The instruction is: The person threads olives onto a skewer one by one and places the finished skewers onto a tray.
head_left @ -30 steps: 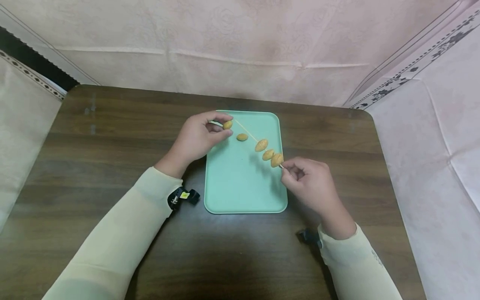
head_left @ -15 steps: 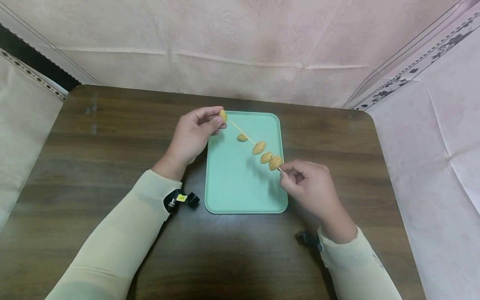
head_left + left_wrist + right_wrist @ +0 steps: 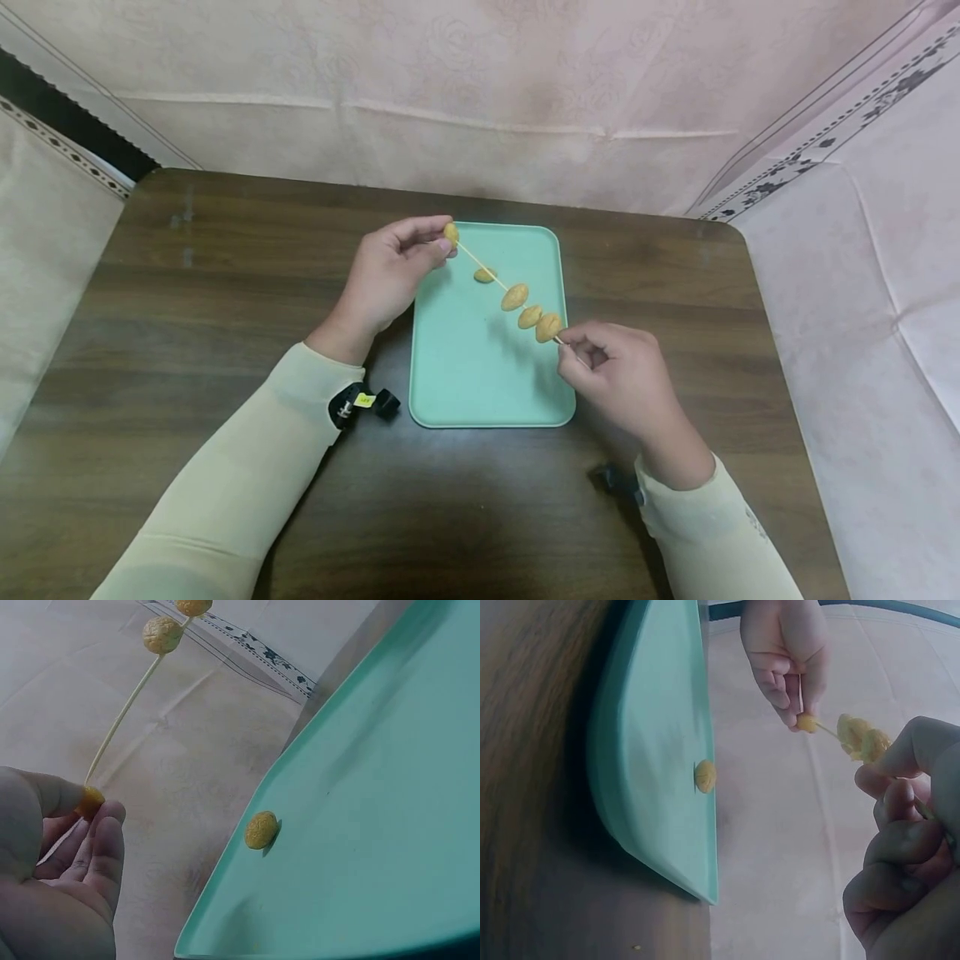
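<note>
My left hand (image 3: 390, 271) pinches a small golden oval ball (image 3: 91, 802) between thumb and fingertips, above the tray's far left corner. A thin wooden skewer (image 3: 124, 712) runs up to that ball, its tip right at it. Three more wrinkled golden balls (image 3: 515, 297) sit threaded along the skewer's lower half. Its near end is gripped by my right hand (image 3: 618, 367), thumb against curled fingers, just below the lowest ball. One loose ball (image 3: 705, 776) lies on the green tray (image 3: 487, 383), under the skewer in the head view.
The tray rests on a dark wooden table (image 3: 225, 333). Pale patterned cloth (image 3: 450, 100) hangs behind the table and along its sides. Each wrist carries a small black camera (image 3: 385, 404). A tiny crumb (image 3: 636, 946) lies on the wood near the tray.
My left hand has moved up and left, turned its ball, then come slightly right so the ball meets the skewer tip. The skewer has shifted a little left and toward me.
</note>
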A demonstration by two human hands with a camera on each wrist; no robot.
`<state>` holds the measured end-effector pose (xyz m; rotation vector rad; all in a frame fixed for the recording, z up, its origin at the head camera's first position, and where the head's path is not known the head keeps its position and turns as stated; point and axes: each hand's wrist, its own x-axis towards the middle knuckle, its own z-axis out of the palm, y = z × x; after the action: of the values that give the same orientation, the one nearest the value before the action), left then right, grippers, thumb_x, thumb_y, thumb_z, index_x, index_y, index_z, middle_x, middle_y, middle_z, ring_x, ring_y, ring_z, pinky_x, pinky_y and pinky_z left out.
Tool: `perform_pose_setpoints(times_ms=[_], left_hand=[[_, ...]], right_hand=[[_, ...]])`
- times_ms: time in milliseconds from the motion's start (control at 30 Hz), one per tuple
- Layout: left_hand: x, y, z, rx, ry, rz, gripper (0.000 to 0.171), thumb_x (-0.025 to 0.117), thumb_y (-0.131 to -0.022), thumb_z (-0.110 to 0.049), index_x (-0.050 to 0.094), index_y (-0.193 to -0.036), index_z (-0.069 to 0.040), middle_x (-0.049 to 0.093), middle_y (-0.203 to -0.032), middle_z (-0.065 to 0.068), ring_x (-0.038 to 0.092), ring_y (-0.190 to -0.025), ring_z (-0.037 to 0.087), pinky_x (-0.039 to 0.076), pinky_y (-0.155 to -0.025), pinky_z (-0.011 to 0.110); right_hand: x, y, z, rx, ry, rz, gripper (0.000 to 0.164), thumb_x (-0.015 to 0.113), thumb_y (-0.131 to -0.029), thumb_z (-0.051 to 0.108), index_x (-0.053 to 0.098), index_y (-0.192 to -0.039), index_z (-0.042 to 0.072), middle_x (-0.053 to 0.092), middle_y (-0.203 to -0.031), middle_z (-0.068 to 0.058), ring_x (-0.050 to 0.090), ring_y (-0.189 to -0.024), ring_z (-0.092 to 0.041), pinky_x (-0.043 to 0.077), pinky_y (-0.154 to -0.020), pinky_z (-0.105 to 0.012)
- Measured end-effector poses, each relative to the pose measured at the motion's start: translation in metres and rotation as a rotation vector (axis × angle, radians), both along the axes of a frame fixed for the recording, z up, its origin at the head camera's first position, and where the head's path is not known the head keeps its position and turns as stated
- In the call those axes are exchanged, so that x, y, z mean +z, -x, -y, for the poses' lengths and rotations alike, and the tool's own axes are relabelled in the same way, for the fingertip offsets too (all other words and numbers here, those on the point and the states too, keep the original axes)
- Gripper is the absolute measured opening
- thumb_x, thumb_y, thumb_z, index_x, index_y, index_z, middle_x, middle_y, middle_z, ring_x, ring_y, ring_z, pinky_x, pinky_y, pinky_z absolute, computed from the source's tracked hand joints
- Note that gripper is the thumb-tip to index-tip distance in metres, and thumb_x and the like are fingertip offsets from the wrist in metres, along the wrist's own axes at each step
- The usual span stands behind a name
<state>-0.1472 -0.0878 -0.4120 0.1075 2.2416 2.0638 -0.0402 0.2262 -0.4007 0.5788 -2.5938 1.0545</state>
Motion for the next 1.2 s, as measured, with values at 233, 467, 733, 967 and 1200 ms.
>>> perform_pose_setpoints(times_ms=[233,467,733,967,1200], left_hand=[[-0.001,-0.004,-0.001,0.039,0.128,-0.072,0.034,0.085,-0.104,-0.028,0.082,-0.137,-0.022,0.082,-0.128,0.0,0.077,-0.109,0.013,0.064,-0.088,0.021],[-0.002,-0.011,-0.005,0.116,0.22,-0.243,0.03,0.091,-0.099,-0.024,0.086,-0.128,-0.017,0.084,-0.115,0.0,0.077,-0.101,0.009,0.063,-0.089,0.02],[0.001,-0.015,-0.009,0.071,0.261,-0.311,0.024,0.091,-0.098,-0.023,0.089,-0.122,-0.018,0.082,-0.111,-0.003,0.077,-0.096,0.006,0.064,-0.087,0.019],[0.007,-0.023,-0.019,-0.02,0.217,-0.35,0.022,0.09,-0.098,-0.019,0.089,-0.12,-0.016,0.083,-0.108,-0.005,0.076,-0.093,0.006,0.066,-0.088,0.025],[0.012,-0.032,-0.027,-0.088,0.244,-0.399,0.022,0.092,-0.096,-0.017,0.09,-0.118,-0.017,0.083,-0.104,-0.007,0.075,-0.09,0.004,0.065,-0.086,0.026]], right_hand=[[-0.001,0.0,0.0,0.009,0.004,0.007,0.012,0.075,-0.089,0.002,0.085,-0.092,0.006,0.064,-0.07,0.006,0.056,-0.062,-0.008,0.048,-0.06,-0.014],[-0.002,0.0,0.004,0.032,0.024,-0.011,0.017,0.073,-0.088,0.0,0.087,-0.092,0.009,0.064,-0.068,0.008,0.054,-0.061,-0.007,0.047,-0.061,-0.013],[-0.001,0.001,0.004,0.068,0.001,-0.047,0.016,0.074,-0.088,-0.002,0.086,-0.093,0.007,0.061,-0.068,0.007,0.051,-0.061,-0.007,0.046,-0.06,-0.015],[-0.002,0.001,0.003,0.082,-0.009,-0.054,0.014,0.074,-0.088,-0.003,0.086,-0.093,0.005,0.062,-0.07,0.004,0.054,-0.064,-0.009,0.047,-0.062,-0.016],[-0.001,0.001,0.002,0.079,0.001,-0.042,0.013,0.075,-0.089,-0.002,0.086,-0.094,0.005,0.063,-0.071,0.004,0.056,-0.066,-0.009,0.048,-0.064,-0.016]])
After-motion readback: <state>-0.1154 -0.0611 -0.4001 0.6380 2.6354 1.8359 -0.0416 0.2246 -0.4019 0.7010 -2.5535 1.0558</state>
